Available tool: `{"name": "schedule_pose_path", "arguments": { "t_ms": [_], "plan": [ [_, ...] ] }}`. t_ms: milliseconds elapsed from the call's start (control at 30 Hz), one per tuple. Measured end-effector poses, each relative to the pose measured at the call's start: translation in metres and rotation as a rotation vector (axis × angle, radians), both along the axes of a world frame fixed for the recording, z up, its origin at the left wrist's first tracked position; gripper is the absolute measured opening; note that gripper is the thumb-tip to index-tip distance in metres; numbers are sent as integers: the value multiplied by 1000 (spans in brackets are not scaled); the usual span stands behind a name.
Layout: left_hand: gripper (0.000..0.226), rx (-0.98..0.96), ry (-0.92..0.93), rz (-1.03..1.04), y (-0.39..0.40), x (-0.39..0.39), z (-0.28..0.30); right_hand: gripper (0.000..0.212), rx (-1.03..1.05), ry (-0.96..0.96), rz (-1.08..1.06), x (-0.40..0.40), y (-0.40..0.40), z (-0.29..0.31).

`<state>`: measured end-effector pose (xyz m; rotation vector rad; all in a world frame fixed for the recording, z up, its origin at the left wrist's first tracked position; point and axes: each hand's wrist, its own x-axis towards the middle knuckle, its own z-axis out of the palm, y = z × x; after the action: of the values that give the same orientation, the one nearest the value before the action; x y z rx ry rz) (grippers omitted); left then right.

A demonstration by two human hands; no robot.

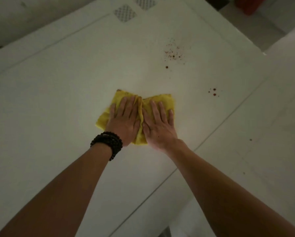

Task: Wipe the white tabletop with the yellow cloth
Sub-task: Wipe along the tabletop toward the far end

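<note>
A crumpled yellow cloth (165, 100) lies on the white tabletop (66, 93) near its middle. My left hand (124, 120), with a dark bead bracelet on the wrist, presses flat on the cloth's left half. My right hand (157, 124) presses flat on its right half, fingers spread. Both palms are down and the thumbs nearly touch over a ridge of bunched fabric. Reddish-brown specks (173, 54) dot the tabletop beyond the cloth to the right, and a smaller group of spots (213, 92) sits further right.
Two patterned grey squares (125, 13) lie at the table's far edge. A grey wall runs behind at upper left. The table's right edge drops to a pale floor (280, 127). A red object (251, 5) stands on the floor at top right.
</note>
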<state>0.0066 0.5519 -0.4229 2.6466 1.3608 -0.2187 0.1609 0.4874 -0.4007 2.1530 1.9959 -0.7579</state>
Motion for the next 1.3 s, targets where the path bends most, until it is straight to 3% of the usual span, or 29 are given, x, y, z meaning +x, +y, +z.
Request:
{"name": "schedule_pose_path", "arguments": {
  "t_ms": [167,400,967,1300],
  "plan": [
    [67,13,-15,-74,30,9,2,59,-12,-4,89,15,32,2],
    [67,13,8,-46,9,-1,1,58,-10,10,68,15,20,6],
    [65,-92,-32,-9,-199,-85,7,65,-31,-21,-89,-62,-198,-1],
    [70,-154,3,142,-163,-64,8,60,-10,12,-212,-50,-170,1]
  ]
}}
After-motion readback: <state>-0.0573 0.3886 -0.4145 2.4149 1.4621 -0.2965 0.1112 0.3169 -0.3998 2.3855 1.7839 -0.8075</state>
